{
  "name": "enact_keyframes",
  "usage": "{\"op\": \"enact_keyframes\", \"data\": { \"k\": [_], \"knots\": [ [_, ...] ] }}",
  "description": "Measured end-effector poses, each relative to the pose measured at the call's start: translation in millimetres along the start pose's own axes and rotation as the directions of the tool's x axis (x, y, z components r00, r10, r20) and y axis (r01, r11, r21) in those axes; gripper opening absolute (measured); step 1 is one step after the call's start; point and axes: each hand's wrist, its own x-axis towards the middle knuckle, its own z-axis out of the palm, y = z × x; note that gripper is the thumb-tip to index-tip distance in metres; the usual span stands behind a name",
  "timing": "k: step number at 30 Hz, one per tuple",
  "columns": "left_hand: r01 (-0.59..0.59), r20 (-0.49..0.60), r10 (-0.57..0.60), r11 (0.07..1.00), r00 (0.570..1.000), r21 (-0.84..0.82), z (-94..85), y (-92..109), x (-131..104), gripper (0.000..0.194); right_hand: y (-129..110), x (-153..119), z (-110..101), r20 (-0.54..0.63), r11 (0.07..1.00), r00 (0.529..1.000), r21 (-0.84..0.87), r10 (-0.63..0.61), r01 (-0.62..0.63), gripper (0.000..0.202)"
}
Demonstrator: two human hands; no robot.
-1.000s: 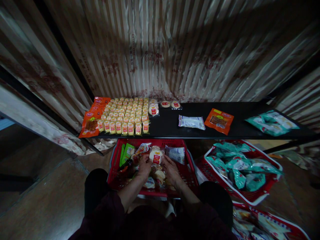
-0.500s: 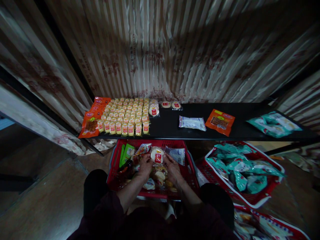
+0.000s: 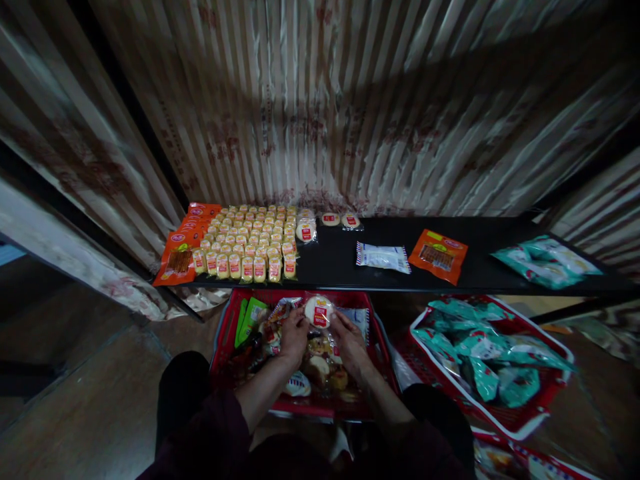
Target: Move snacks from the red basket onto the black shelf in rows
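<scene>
"So, what lay farthest left?"

"Orange packets (image 3: 175, 250), overlapping along the left edge of the black shelf (image 3: 330, 260). Right beside them, small yellow cakes (image 3: 245, 243) stood in tight rows, reaching to the front edge."

"And below, in the red basket (image 3: 229, 333)?"

"Green packets (image 3: 250, 319) sat in its back left corner. Then came the left hand (image 3: 295, 330), thumb and fingers drawn narrow on the left side of a round wrapped cake (image 3: 319, 312)."

"Where exactly was that cake?"

"Between the two sets of fingertips, above the basket's contents and toward its back edge. Its red label (image 3: 321, 318) faced up, and most of its top showed uncovered by the fingers."

"How about the right hand (image 3: 349, 337)?"

"Its thumb and fingers pinched the opposite side. Whether either hand pressed the cake or only its wrapper, I couldn't tell."

"Farther right?"

"On the shelf, a white packet (image 3: 383, 257) lay toward the front edge, a single orange packet (image 3: 439, 257) just beside it, and a teal bag (image 3: 545, 261) near the right edge. Beneath that stretch, teal bags (image 3: 483, 343) were heaped inside a second basket (image 3: 520, 417)."
</scene>
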Motion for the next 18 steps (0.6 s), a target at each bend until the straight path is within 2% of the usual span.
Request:
{"op": "enact_keyframes", "data": {
  "k": [4,10,18],
  "knots": [
    [-0.031,-0.005,0.031,0.999,0.999,-0.014,3.1,0,2,0.022,-5,-2,4,0.005,0.999,0.999,0.037,0.037,-0.037,0.045],
    [-0.097,-0.029,0.098,0.995,0.995,0.039,4.2,2,5,0.019,-5,-5,8,-0.002,0.999,1.0,0.04,-0.015,0.015,0.054],
    [-0.132,-0.025,0.136,0.983,0.99,0.13,7.5,14,11,0.018,1,2,7,0.054,0.998,0.998,-0.051,-0.035,0.037,0.063]
  ]
}}
